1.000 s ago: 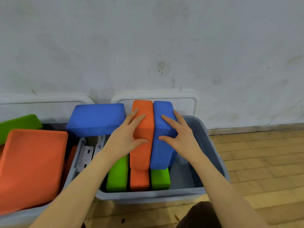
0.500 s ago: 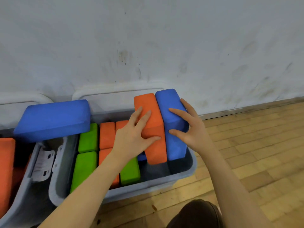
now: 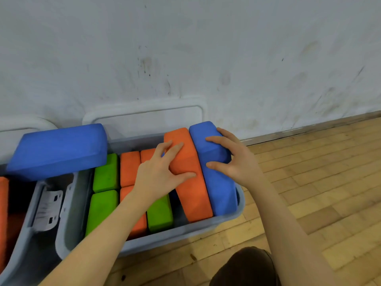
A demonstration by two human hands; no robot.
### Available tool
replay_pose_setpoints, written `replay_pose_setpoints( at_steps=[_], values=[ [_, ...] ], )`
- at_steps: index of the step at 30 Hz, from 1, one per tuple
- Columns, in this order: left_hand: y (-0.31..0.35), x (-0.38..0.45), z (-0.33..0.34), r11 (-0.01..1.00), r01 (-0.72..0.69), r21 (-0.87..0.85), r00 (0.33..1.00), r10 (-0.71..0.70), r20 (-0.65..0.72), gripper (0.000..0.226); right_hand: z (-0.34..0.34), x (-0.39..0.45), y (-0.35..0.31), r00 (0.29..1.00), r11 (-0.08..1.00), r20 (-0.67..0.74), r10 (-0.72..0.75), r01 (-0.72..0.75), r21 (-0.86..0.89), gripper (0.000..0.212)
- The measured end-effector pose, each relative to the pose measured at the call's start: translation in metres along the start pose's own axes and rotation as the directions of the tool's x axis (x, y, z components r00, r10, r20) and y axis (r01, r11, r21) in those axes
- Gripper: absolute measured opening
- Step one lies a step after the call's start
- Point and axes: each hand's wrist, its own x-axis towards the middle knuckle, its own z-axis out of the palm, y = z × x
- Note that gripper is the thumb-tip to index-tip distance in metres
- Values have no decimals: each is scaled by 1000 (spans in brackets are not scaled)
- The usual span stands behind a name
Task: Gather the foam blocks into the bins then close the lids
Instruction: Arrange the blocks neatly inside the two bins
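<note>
A: What was way over on the left?

B: An orange block (image 3: 3, 213) sat at the edge, inside the left bin (image 3: 19, 244). A big blue block (image 3: 57, 150) lay flat across the tops of both bins, near the wall.

A: And in the right bin (image 3: 185, 234)?

B: Small blocks were packed in rows. Two green blocks (image 3: 103, 190) stood on the left side, one behind the other. Next came small orange blocks (image 3: 129, 168), and one more green block (image 3: 159, 215) sat close to the front wall. The bin's white lid (image 3: 144, 116) stood open, leaning on the wall behind.

A: Where was the left hand (image 3: 158, 176)?

B: It lay on the tall orange block (image 3: 190, 178). Its fingers (image 3: 175, 148) were spread on the top and the thumb pressed the side, so it was grasping that block.

A: And the tall blue block (image 3: 216, 176)?

B: It stood tilted, touching the tall orange one, right against the bin's right wall. Both tall blocks poked up above the rim.

A: What did the right hand (image 3: 237, 162) do?

B: It was grasping the tall blue block, fingers curled over its top and thumb on its side.

A: What was under the bins?

B: A wooden floor (image 3: 319, 193), and a dark knee (image 3: 245, 267) showed at the bottom.
</note>
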Motion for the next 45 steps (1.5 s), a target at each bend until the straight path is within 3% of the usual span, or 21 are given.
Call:
replay_pose_setpoints(
  at_steps=[3,11,15,18,22,25,29,33,36,39,45],
  values=[
    [-13,1,6,999,32,39,997,-35,71,96,15,3,7,999,999,16,35,-35,0,58],
    [-26,-19,31,951,-254,174,964,265,-39,73,36,-22,37,996,990,48,73,-79,121,55],
    [-31,-44,49,939,-286,192,953,300,-44,65,43,-37,49,989,997,126,80,-80,-10,55],
    [-38,-54,61,938,-308,160,950,312,-2,61,49,-45,62,964,990,241,110,-84,-114,75],
    [-47,-61,77,975,-208,82,970,195,145,57,62,-53,81,898,977,396,194,-139,-163,77],
    [-60,-70,91,988,-124,92,971,101,219,60,82,-59,88,825,922,486,289,-103,-374,64],
    [-70,-58,107,957,-120,264,979,69,194,47,93,-50,93,896,880,390,212,-1,-476,48],
    [-64,-31,113,940,60,336,918,-184,352,66,100,-27,98,913,872,349,210,-14,-490,45],
    [-72,-30,130,902,69,427,853,-275,444,67,115,-17,105,880,839,356,315,-83,-538,52],
    [-76,-36,137,880,69,469,842,-304,446,68,125,-14,111,849,806,371,376,-102,-583,57],
    [-78,-34,135,896,72,438,816,-306,491,66,131,-10,107,805,839,396,442,-215,-500,67]
  ],
)
